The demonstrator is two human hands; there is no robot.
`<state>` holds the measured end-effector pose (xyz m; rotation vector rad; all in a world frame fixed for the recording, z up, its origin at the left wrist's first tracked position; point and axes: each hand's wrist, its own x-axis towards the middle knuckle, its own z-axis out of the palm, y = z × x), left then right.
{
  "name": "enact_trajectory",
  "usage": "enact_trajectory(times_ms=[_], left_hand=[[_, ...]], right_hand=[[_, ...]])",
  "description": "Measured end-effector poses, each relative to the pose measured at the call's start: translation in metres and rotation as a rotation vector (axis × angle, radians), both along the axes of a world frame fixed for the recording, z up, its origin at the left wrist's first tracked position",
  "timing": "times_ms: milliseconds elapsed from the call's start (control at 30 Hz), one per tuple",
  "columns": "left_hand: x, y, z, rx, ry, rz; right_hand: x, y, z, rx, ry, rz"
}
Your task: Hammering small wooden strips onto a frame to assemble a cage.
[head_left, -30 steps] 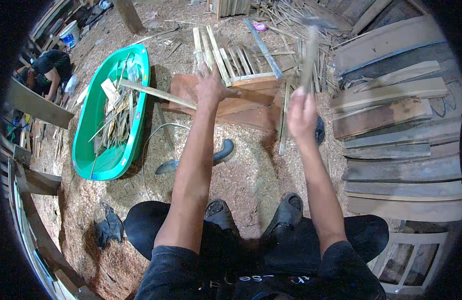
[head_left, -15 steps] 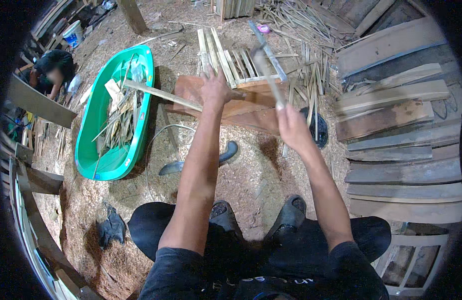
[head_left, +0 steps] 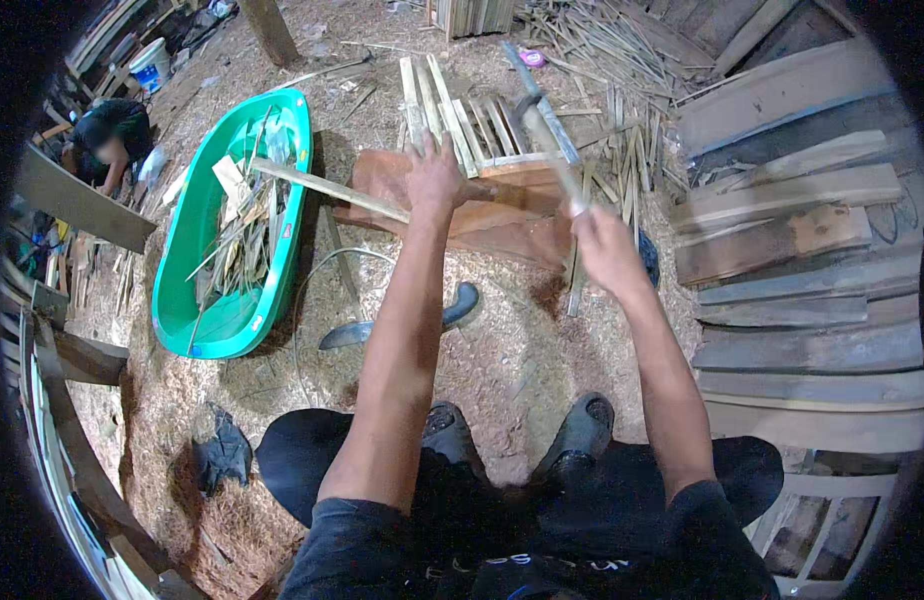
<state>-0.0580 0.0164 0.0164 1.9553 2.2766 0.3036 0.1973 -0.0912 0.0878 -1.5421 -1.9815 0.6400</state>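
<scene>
My left hand (head_left: 434,178) lies with fingers stretched forward over the near ends of pale wooden slats (head_left: 432,100). These belong to a small slatted wooden frame (head_left: 527,160) above a reddish-brown board (head_left: 382,175). A blue-grey strip (head_left: 542,100) runs along the frame's right side. To the right, my right hand (head_left: 607,250) is closed round the handle of a hammer (head_left: 549,145), blurred by motion. The hammer's dark head is up by the blue-grey strip; whether it touches cannot be made out. A curved-handled blade (head_left: 460,303) lies on the ground, partly behind my left forearm.
A green plastic tub (head_left: 167,270) with wood scraps stands to the left, a long pale stick (head_left: 332,190) reaching out of it. Planks (head_left: 812,265) lie in a row at right. Loose thin strips (head_left: 602,50) are heaped beyond. Another person (head_left: 112,135) crouches at far left.
My right hand has moved a little right and toward me, with the hammer in it. My left hand stays on the slats. The whole view has shifted slightly.
</scene>
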Motion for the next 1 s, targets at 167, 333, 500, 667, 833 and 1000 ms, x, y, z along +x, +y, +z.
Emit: enact_trajectory(times_ms=[167,333,500,667,833,1000], left_hand=[[0.011,-0.011,0.016,0.008,-0.038,-0.014],[0.004,-0.005,0.001,0.117,-0.047,-0.022],[0.011,-0.006,0.006,0.047,-0.012,-0.009],[0.014,-0.013,0.012,0.089,-0.083,-0.046],[0.004,-0.001,0.004,0.056,-0.075,-0.008],[0.016,-0.008,0.018,-0.015,-0.057,-0.016]], right_hand=[[-0.015,0.006,0.042,0.259,0.33,-0.113],[-0.012,-0.005,0.003,-0.153,-0.084,0.041],[-0.033,-0.016,0.037,0.017,0.04,0.013],[-0.031,-0.014,0.02,-0.122,-0.078,-0.045],[-0.037,-0.012,0.043,-0.353,-0.146,-0.062],[-0.037,-0.018,0.038,0.093,-0.055,-0.031]])
